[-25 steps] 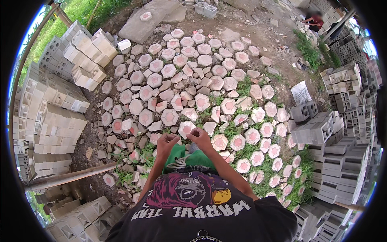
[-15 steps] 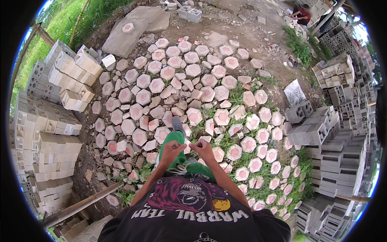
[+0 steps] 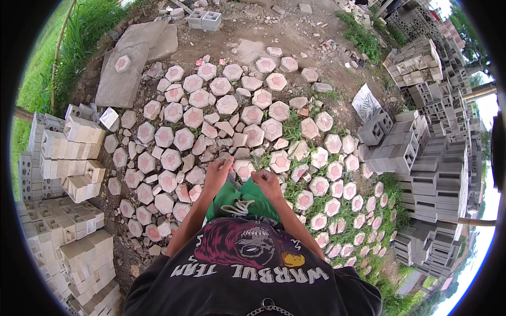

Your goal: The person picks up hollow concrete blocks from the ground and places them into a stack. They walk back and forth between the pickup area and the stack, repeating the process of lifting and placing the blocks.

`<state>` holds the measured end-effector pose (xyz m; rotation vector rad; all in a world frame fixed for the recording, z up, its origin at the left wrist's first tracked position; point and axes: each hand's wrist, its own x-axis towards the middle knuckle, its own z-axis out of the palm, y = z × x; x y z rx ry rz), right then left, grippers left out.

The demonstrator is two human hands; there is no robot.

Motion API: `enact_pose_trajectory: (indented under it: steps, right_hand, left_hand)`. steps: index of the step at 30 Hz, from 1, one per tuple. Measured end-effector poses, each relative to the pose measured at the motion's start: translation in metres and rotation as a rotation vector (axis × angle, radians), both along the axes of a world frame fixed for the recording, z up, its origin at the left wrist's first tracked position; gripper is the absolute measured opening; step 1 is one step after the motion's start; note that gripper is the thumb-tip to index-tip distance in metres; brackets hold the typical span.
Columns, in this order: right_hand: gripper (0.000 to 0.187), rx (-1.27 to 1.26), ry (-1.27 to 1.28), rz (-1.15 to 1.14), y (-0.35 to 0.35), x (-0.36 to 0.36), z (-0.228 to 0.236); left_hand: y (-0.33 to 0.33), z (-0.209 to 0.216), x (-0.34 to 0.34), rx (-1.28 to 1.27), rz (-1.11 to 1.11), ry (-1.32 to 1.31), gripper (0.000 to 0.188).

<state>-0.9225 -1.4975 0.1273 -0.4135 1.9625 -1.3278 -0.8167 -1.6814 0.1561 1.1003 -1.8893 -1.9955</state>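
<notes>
Both hands are raised in front of my waist, a short gap between them. My left hand is closed, with its thumb and fingertips pressed together. Opposite it, my right hand has its fingers curled into a pinch. Whatever either pinch holds is too small to make out. Thin greenish strands show by the right fingertips, but I cannot tell whether they are in the hand or on the ground. Below the hands are my green shorts with a pale drawstring. Hexagonal paving blocks with pinkish centres cover the ground ahead.
Stacks of pale concrete blocks rise at left, grey hollow blocks at right. A flat slab bearing one hexagonal block lies at the far left. Broken stones and grass fill gaps between the pavers. Two hollow blocks sit far ahead.
My hands have moved apart and slightly up, both still pinched. The view has turned, so the pavers and slab shift left. The grey shoe seen ahead earlier is now mostly hidden.
</notes>
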Motion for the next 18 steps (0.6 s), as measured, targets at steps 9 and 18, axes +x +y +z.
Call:
enact_pose_trajectory:
  steps: [9, 18]
  right_hand:
    - [0.048, 0.026, -0.129, -0.067, -0.092, -0.097, -0.011]
    - [0.029, -0.095, -0.056, 0.025, -0.208, -0.298, -0.002]
  left_hand:
    - [-0.054, -0.019, -0.087, 0.139, -0.026, 0.051, 0.036]
    - [-0.137, -0.001, -0.255, -0.079, 0.011, -0.066, 0.04]
